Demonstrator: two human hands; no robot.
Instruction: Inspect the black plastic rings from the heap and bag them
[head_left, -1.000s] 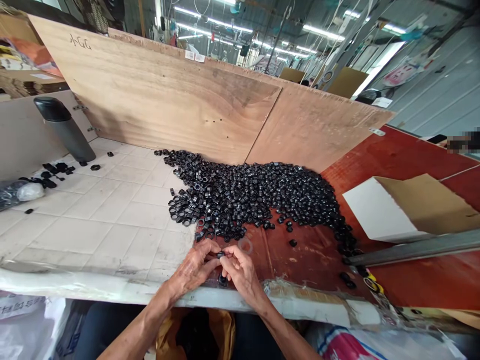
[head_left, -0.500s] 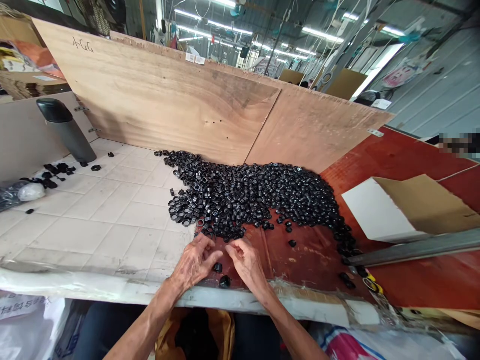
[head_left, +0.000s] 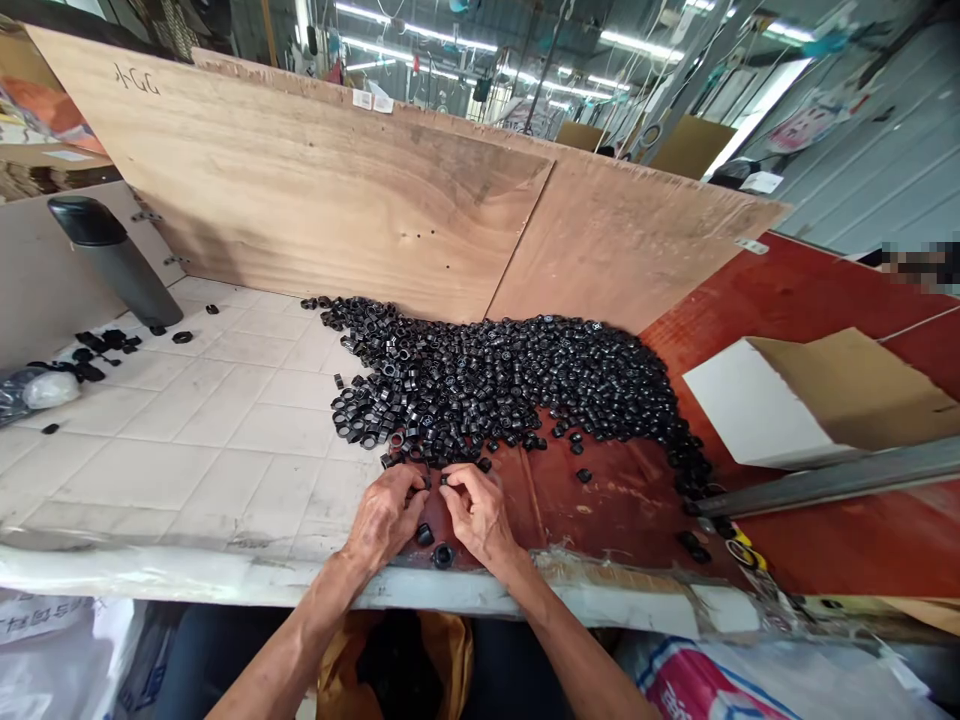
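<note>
A big heap of small black plastic rings point(head_left: 510, 385) lies across the bench, against the plywood back boards. My left hand point(head_left: 386, 515) and my right hand point(head_left: 476, 512) rest side by side at the heap's near edge, fingers curled. Each pinches a small black ring at the fingertips, and the two rings almost meet between the hands. Two loose black rings point(head_left: 435, 545) lie on the bench just in front of my hands, near the front edge.
A dark cylindrical flask point(head_left: 112, 260) stands at the back left with several black parts point(head_left: 97, 350) scattered near it. A cardboard box point(head_left: 810, 400) lies tipped at the right above a grey metal bar point(head_left: 825, 485). A yellow bag point(head_left: 397, 660) hangs below the bench edge.
My hands parted after holding one ring together, dropped a piece near the edge, then reached forward to the heap. Now each pinches a ring there.
</note>
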